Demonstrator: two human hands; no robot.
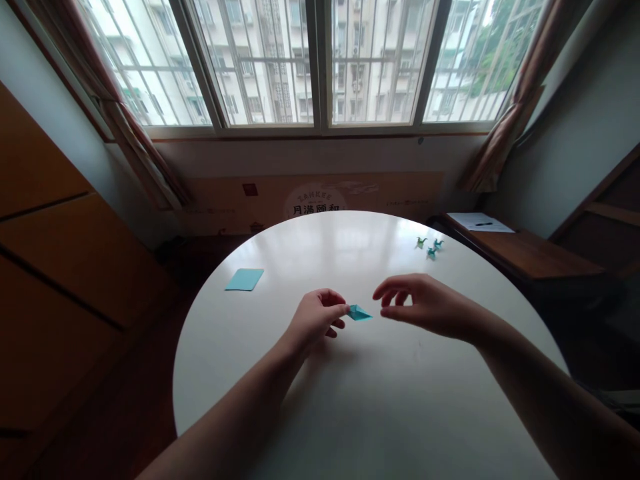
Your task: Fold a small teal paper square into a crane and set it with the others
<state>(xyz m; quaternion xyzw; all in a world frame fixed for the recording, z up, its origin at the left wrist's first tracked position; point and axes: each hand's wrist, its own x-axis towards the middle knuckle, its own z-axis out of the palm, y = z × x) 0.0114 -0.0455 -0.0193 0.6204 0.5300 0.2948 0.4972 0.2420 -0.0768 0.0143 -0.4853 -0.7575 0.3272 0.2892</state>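
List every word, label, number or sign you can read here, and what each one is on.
"月满颐和": large dark characters on the long tan panel, their lower edge cut off by the table.
Curved line above them, same panel: too small to read surely.
Faint lines at the panel's left and right: too blurred.
Red square on the panel: marks illegible.
White sheet: no writing can be made out.
Folded blue paper: none visible.

Left fingers (338, 311) in a pinch, right fingers (391, 285) apart
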